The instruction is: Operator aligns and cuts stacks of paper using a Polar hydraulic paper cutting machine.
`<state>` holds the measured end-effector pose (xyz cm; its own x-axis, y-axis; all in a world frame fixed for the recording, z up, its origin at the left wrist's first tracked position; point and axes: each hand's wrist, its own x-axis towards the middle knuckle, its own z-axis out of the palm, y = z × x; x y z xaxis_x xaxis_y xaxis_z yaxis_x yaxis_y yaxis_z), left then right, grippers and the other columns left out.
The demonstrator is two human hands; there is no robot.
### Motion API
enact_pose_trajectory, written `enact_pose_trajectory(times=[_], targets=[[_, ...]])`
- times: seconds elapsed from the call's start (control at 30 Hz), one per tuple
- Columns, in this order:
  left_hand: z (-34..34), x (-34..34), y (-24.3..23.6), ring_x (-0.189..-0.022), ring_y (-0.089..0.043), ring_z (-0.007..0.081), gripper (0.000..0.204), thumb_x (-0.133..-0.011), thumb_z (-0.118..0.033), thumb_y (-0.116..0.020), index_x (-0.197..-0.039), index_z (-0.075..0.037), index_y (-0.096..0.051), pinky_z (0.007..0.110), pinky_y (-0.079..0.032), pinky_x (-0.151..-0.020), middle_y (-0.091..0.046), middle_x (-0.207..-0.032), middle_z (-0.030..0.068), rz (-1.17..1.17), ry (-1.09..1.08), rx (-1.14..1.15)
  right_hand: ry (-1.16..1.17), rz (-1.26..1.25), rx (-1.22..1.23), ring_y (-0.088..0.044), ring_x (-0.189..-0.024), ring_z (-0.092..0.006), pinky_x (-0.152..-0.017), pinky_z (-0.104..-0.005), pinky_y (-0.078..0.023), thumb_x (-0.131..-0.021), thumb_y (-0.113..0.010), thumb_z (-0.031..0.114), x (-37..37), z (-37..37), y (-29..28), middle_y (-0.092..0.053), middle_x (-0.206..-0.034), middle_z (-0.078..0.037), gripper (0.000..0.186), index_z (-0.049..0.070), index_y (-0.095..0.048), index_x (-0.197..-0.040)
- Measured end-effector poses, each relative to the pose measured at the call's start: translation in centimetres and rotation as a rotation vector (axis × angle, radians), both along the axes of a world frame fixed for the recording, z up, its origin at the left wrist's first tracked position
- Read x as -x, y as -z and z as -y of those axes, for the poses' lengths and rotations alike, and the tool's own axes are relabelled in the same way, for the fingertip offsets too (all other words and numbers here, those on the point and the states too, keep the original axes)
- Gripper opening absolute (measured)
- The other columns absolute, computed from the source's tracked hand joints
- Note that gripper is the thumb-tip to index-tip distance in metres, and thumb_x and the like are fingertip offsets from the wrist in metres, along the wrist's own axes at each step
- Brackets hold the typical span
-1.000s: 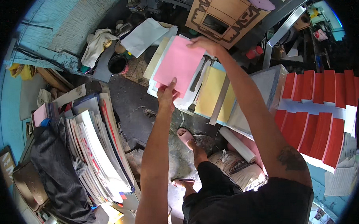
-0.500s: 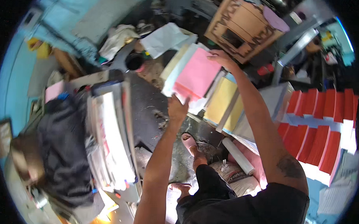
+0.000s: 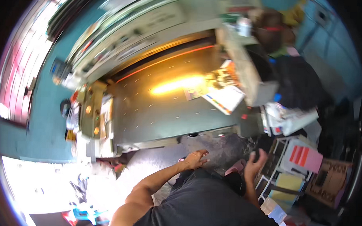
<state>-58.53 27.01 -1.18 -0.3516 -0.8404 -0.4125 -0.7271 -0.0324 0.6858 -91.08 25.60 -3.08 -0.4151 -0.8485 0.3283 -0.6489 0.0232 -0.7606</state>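
My left hand is stretched out low in front of me, fingers spread and empty, just short of the front edge of a big machine's grey metal bed. My right hand is raised beside it with the fingers loosely apart, and I see nothing in it. A stack of pink sheets lies to the right of that hand, with yellow sheets below it. A pile of printed colour sheets rests on the right end of the bed. The view is blurred by motion.
An orange glare lights the bed's middle. A panel with round buttons stands at the bed's left end. White papers and a dark bag crowd the right side. A brown cardboard piece sits at far right.
The view has swung from the paper stacks to the machine bed. Both hands have come off the pink sheets and now hang empty in front of me.
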Motion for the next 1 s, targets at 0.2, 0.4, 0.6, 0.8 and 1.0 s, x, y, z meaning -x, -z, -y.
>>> enact_pose_trajectory(times=[0.2, 0.4, 0.6, 0.8, 1.0], targets=[[-8.6, -19.5, -0.3, -0.098, -0.067, 0.0356, 0.041, -0.089, -0.036, -0.070, -0.114, -0.005, -0.061, 0.044, -0.054, -0.084, -0.069, -0.106, 0.0158, -0.005, -0.553, 0.296, -0.991, -0.058, 0.172, -0.058, -0.105, -0.0380, -0.092, -0.0444, -0.047, -0.083, -0.073, 0.011, -28.1, 0.2, -7.4, -0.061, -0.113, -0.019, 0.034, -0.001, -0.061, -0.114], [-17.6, -33.5, 0.9, -0.088, -0.071, 0.0258, 0.032, -0.087, -0.025, -0.074, -0.108, -0.003, -0.065, 0.037, -0.056, -0.080, -0.072, -0.097, 0.0136, -0.173, -1.255, 0.347, -1.353, 0.040, -0.084, -0.062, -0.093, -0.0312, -0.082, -0.0386, -0.051, -0.083, -0.072, 0.007, -46.0, 3.7, -9.8, -0.061, -0.098, -0.015, 0.028, 0.000, -0.062, -0.108], [-25.3, -44.7, -0.2, -0.079, -0.066, 0.0150, 0.035, -0.094, -0.029, -0.070, -0.113, -0.001, -0.064, 0.030, -0.053, -0.067, -0.067, -0.087, 0.0052, -0.634, -1.943, 0.301, -1.620, 0.160, -0.287, -0.064, -0.081, -0.0193, -0.074, -0.0300, -0.054, -0.084, -0.072, 0.005, -57.0, 2.7, -9.0, -0.062, -0.094, -0.010, 0.027, 0.000, -0.063, -0.109], [-32.3, -53.2, -6.7, -0.088, -0.067, 0.0214, 0.042, -0.093, -0.039, -0.070, -0.114, -0.005, -0.060, 0.037, -0.057, -0.076, -0.066, -0.106, 0.0080, -0.826, -2.181, 0.449, -1.830, 0.271, -0.626, -0.064, -0.076, -0.0096, -0.072, -0.0262, -0.053, -0.086, -0.075, 0.009, -63.5, -3.9, -9.6, -0.068, -0.084, -0.004, 0.029, 0.001, -0.064, -0.112], [-37.9, -68.3, -11.3, -0.067, -0.059, 0.0112, 0.055, -0.086, -0.042, -0.077, -0.116, 0.002, -0.062, 0.028, -0.050, -0.059, -0.064, -0.088, 0.0043, -0.349, -2.252, 0.699, -1.788, 0.559, -1.309, -0.065, -0.084, -0.0128, -0.076, -0.0270, -0.054, -0.091, -0.072, 0.016, -73.0, -12.3, -10.2, -0.067, -0.093, -0.007, 0.042, -0.003, -0.055, -0.125]])
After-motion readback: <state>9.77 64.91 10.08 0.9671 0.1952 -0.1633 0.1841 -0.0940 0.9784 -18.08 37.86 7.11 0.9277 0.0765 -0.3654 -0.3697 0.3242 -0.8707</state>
